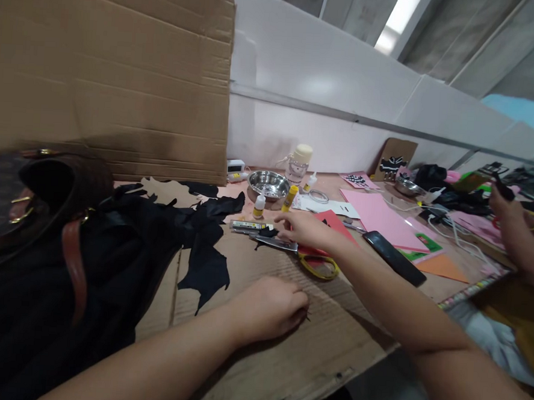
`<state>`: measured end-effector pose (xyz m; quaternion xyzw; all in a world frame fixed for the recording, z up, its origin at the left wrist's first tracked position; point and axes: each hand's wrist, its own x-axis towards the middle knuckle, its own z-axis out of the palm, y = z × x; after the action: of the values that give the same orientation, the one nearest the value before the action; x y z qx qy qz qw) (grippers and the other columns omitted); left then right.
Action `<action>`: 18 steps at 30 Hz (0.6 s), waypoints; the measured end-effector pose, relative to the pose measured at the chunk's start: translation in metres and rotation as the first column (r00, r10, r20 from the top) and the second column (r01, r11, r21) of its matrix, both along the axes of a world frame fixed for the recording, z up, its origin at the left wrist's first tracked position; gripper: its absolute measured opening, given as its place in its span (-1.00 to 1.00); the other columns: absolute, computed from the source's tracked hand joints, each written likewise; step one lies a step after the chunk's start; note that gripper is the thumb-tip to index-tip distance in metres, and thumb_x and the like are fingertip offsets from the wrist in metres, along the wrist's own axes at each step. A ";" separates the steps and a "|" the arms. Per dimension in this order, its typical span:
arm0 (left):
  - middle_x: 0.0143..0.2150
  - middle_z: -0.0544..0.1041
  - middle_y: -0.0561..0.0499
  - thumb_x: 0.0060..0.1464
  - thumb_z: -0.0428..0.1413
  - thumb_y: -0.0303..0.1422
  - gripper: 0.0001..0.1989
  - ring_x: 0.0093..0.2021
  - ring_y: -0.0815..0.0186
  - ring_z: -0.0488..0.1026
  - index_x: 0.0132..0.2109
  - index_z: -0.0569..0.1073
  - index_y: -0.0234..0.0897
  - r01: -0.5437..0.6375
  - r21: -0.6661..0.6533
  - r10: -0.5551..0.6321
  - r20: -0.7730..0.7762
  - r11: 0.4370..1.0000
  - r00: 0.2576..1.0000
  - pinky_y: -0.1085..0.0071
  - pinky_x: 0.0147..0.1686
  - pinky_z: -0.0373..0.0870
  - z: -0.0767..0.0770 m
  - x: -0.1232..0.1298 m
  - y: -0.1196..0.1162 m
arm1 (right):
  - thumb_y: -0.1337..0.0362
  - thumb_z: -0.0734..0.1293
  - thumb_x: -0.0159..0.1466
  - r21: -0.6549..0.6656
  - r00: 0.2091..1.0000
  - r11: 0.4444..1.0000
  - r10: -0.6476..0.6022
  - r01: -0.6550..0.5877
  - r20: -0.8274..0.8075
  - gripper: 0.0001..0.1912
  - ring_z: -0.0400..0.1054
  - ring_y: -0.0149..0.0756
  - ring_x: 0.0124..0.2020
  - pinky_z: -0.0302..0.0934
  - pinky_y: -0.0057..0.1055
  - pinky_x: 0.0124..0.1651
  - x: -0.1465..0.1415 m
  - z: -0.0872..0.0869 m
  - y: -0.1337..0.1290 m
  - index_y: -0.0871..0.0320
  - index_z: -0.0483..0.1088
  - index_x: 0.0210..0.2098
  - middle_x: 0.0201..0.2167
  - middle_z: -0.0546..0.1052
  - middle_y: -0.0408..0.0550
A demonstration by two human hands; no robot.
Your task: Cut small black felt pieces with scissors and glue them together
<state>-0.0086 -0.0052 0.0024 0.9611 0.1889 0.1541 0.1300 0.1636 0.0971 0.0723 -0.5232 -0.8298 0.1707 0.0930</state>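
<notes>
My left hand (273, 309) rests closed on the brown cardboard (238, 370) near its front edge. A tiny dark sliver shows at its fingertips, but what the fingers hold is hidden. Farther back, my right hand (304, 229) has its fingers bent together at a small black scrap (268, 231). Just under that hand lie yellow-handled scissors (319, 266), their blades pointing left. A narrow labelled case (250, 225) is left of the fingers. Jagged black cut pieces (206, 269) spread to the left of both hands.
Behind my right hand stand a glue bottle (259, 205), a yellow glue stick (289, 198) and a steel bowl (268, 187). Red paper (331, 225), pink sheets (386, 219) and a phone (394, 258) lie right. A brown bag (63, 193) sits left. Another person's hand (508, 218) is far right.
</notes>
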 end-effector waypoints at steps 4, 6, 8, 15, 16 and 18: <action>-0.21 0.64 0.00 0.32 0.16 -0.37 -0.92 -0.23 0.22 0.59 -0.14 0.55 -0.24 0.003 -0.041 -0.002 0.015 0.999 1.000 0.34 -0.25 0.45 -0.001 -0.001 0.002 | 0.25 0.44 0.35 -0.020 0.999 0.999 -0.050 0.050 -0.001 -0.80 0.47 -0.19 -0.27 0.20 -0.37 -0.26 0.015 -0.027 -0.002 0.20 0.56 -0.06 -0.21 0.65 0.04; -0.19 0.64 0.00 0.33 0.15 -0.37 -0.91 -0.22 0.22 0.59 -0.14 0.56 -0.23 -0.005 -0.062 0.006 0.014 0.998 1.000 0.35 -0.24 0.44 -0.001 -0.001 0.002 | 0.32 0.37 0.38 -0.005 0.998 0.999 -0.050 0.050 -0.030 -0.88 0.46 -0.22 -0.28 0.18 -0.38 -0.26 0.009 -0.035 -0.003 0.20 0.55 -0.13 -0.22 0.65 0.03; -0.18 0.64 0.00 0.34 0.14 -0.38 -0.91 -0.21 0.22 0.59 -0.14 0.56 -0.24 -0.015 -0.082 0.016 0.009 0.997 1.000 0.36 -0.23 0.44 0.000 -0.002 0.001 | 0.37 0.34 0.38 0.032 0.997 0.998 -0.044 0.047 -0.066 -0.90 0.44 -0.24 -0.27 0.17 -0.37 -0.24 0.000 -0.036 -0.001 0.20 0.53 -0.20 -0.24 0.63 0.02; -0.18 0.65 -0.01 0.31 0.16 -0.40 -0.92 -0.22 0.22 0.59 -0.14 0.56 -0.25 -0.038 -0.115 0.034 -0.033 0.993 0.999 0.36 -0.25 0.43 0.001 -0.001 -0.001 | 0.24 0.24 0.48 0.168 0.976 0.986 0.029 0.008 -0.217 -0.81 0.43 -0.30 -0.25 0.20 -0.41 -0.23 -0.043 -0.009 0.014 0.16 0.48 -0.11 -0.23 0.61 -0.04; -0.18 0.65 -0.02 0.31 0.15 -0.40 -0.91 -0.21 0.21 0.59 -0.13 0.56 -0.25 -0.043 -0.115 0.039 -0.039 0.992 0.998 0.36 -0.24 0.43 0.001 -0.001 -0.001 | 0.22 0.25 0.49 0.176 0.973 0.984 0.060 -0.020 -0.223 -0.81 0.44 -0.31 -0.25 0.21 -0.42 -0.23 -0.046 -0.004 0.014 0.15 0.48 -0.08 -0.22 0.62 -0.05; -0.16 0.65 -0.02 0.31 0.14 -0.41 -0.90 -0.19 0.20 0.59 -0.11 0.56 -0.25 -0.046 -0.120 0.041 -0.049 0.992 0.998 0.36 -0.22 0.44 0.001 -0.001 -0.001 | 0.20 0.30 0.48 0.176 0.972 0.981 0.119 -0.083 -0.204 -0.81 0.46 -0.30 -0.26 0.22 -0.41 -0.24 -0.045 0.003 0.010 0.12 0.50 -0.02 -0.23 0.63 -0.07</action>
<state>-0.0094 -0.0061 0.0035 0.9504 0.2218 0.1230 0.1800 0.1183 0.1073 0.0752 -0.4493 -0.8518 0.1608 0.2162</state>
